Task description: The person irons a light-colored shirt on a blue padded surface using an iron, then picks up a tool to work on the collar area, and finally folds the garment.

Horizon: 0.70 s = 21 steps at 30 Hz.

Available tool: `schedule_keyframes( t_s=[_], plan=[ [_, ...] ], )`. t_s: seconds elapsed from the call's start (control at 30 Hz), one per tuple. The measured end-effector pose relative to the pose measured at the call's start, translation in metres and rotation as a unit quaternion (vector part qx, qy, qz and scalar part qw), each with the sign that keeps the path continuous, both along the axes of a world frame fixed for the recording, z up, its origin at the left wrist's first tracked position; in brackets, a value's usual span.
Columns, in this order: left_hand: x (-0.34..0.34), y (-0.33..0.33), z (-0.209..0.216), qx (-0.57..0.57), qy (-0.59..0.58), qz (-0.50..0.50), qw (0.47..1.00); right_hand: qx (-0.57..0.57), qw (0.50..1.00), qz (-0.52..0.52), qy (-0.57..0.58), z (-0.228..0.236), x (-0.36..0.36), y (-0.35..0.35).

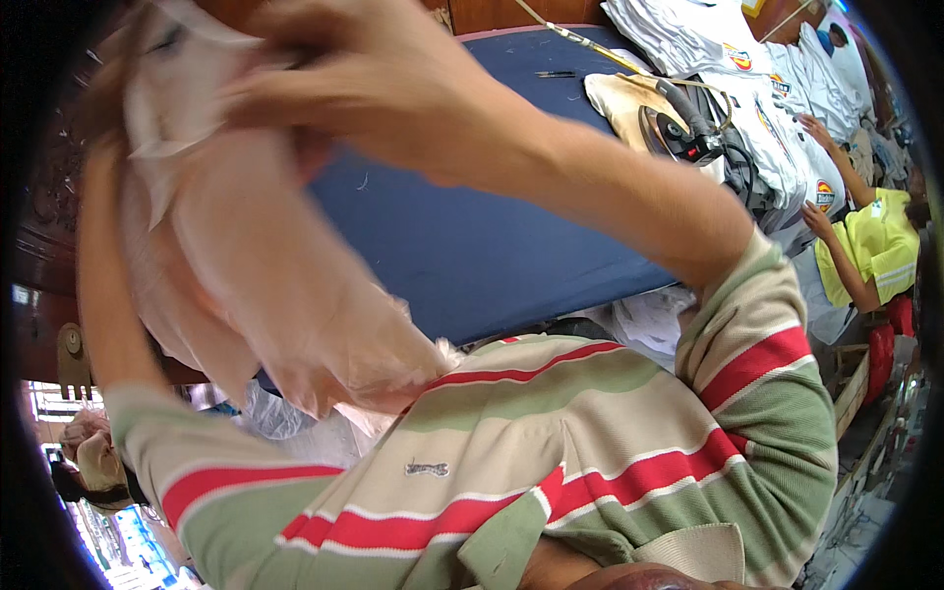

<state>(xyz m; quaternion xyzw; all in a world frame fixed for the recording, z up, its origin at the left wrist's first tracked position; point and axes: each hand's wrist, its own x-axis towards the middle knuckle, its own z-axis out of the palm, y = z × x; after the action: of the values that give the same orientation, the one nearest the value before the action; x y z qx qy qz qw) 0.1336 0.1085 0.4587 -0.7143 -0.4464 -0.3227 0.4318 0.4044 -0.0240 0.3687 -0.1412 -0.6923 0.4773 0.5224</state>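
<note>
A thin pale pink garment (285, 265) hangs between my raised hands at the left and falls toward my lap. It is smeared by motion, and a small dark patch shows near its top. My right hand (334, 84) pinches the upper part, with the fingers bent into the cloth. At the upper left rim, my left hand (106, 84) is blurred and partly behind the cloth, closed at the garment's left edge. The lower end of the cloth lies against my striped shirt.
A blue-covered table (472, 226) spans the middle. On its right stand an iron (683, 133) with a hose, a cream cloth (624, 103) and piled white garments (678, 39). Small dark snips (556, 74) lie at the back. A person in yellow (875, 241) handles white cloth at right.
</note>
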Motion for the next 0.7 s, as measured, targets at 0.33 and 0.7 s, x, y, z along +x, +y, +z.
schedule_keyframes(
  t_s=[0.33,0.7],
  plan=[
    [0.189,0.087,-0.405,-0.42,0.135,-0.102,0.892,-0.46,0.818,-0.337,-0.069,-0.331,0.151,0.017],
    [0.212,-0.041,-0.445,-0.527,-0.156,-0.066,0.833,-0.326,0.899,-0.196,-0.219,-0.339,0.121,0.075]
  ],
)
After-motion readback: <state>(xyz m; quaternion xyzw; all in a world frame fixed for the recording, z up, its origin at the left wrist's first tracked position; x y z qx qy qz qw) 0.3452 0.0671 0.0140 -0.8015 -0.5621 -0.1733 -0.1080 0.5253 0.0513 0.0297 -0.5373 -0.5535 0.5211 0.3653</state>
